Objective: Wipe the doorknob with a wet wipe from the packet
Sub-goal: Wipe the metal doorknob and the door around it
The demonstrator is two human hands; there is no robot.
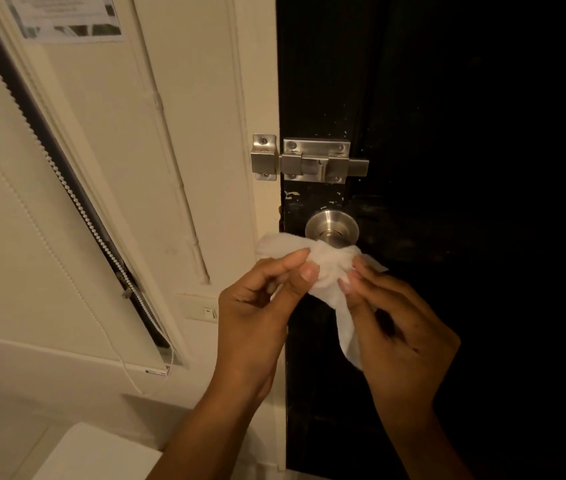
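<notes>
Cream wall and black door (447, 98) framed 2 hands bunching a wet wipe (326, 268) just below the steel doorknob (331, 226).
Left hand (250, 323) pinched the wipe's left part between thumb and fingers; right hand (402, 337) pinched its right part, a tail hanging down. The wipe overlapped the knob's lower edge; contact was unclear. A sliding bolt (312, 162) sat above. The wall notice (67, 15) was unreadable.
</notes>
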